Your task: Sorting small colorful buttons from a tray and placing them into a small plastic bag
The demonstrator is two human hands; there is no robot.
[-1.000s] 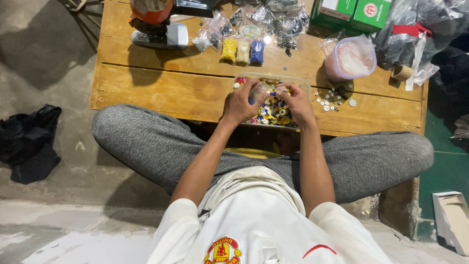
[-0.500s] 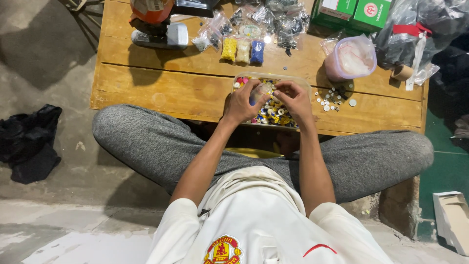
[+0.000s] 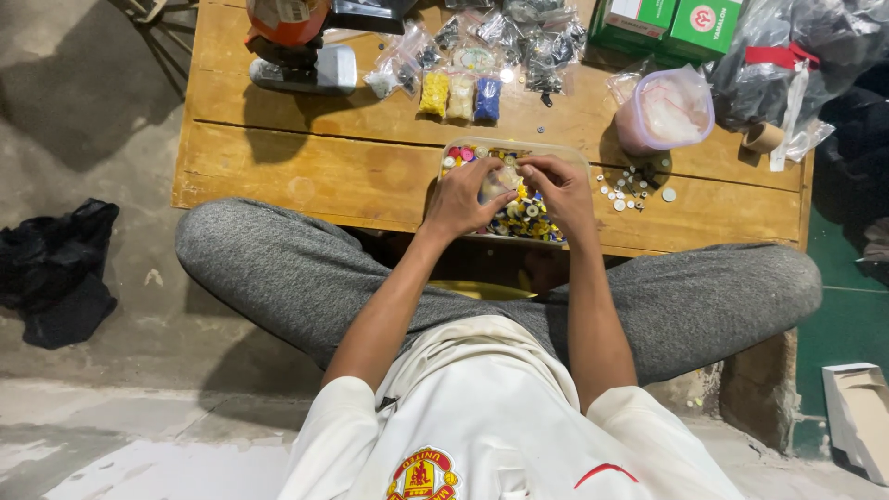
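Small pale piece (image 3: pixel 505 178) between fingertips, too small to identify. Left hand (image 3: pixel 466 196) and right hand (image 3: pixel 556 190) both pinch it, fingers closed, above clear tray (image 3: pixel 515 144) of coloured buttons, near tabletop (image 3: pixel 306 162) edge.

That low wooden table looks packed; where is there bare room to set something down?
The table is bare on its near-left planks, between the orange tool and the tray of coloured pieces under the left hand and right hand. Crowded: the back row of small bags and the right side around the tub.
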